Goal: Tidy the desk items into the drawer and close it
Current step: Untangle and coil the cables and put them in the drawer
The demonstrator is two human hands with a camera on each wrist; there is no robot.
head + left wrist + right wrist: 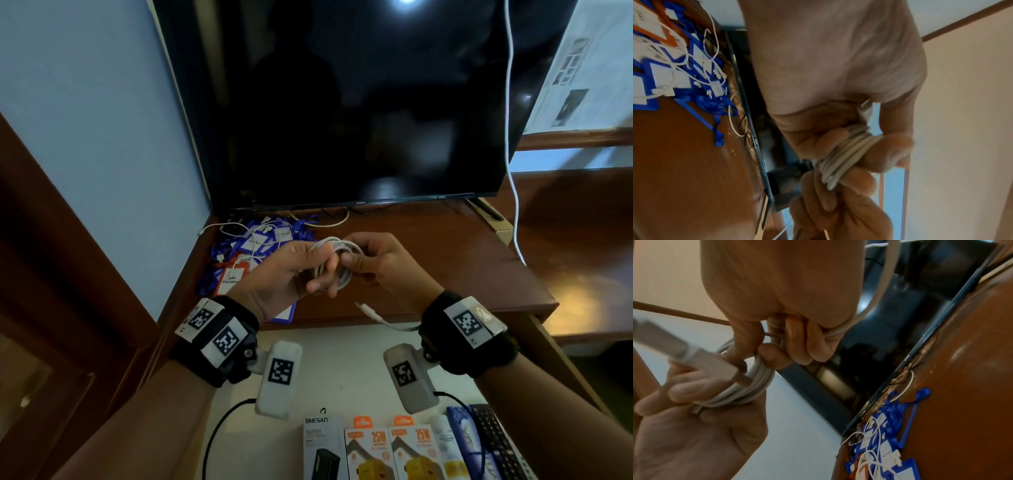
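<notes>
A: Head view first. What does each grip hold?
B: Both are on one thing. The left hand (pixel 279 274) and the right hand (pixel 380 265) meet above the brown bench (pixel 428 260), each with fingers curled round a coiled white cable (pixel 337 260). One plug end (pixel 368 311) of it hangs loose just under the right grip.

A: What lies around the grips?
B: Beyond the left grip, a heap of blue lanyards and badge holders (pixel 260 240) with thin white cords sits on the bench. Farther beyond both stands a dark TV screen (pixel 359 102). On the near side of the wrists the open drawer (pixel 342 359) shows its pale floor, with boxed chargers (pixel 387 452) in a row.

A: Left wrist view?
B: The left hand (pixel 838 81) pinches the bundled strands of cable (pixel 844 155) between thumb and fingertips (pixel 898 144); the right hand's fingers sit just below them. The lanyards (pixel 694 65) lie off to the side on the bench (pixel 684 170).

A: Right wrist view?
B: The right hand (pixel 781 296) is closed tight on the coil (pixel 748 386), strands passing between its fingers. The left hand (pixel 694 426) cups the same coil from below, and the plug end (pixel 698 360) pokes across in front, blurred. Lanyards (pixel 890 426) lie on the bench (pixel 962 369), well apart from the grips.
</notes>
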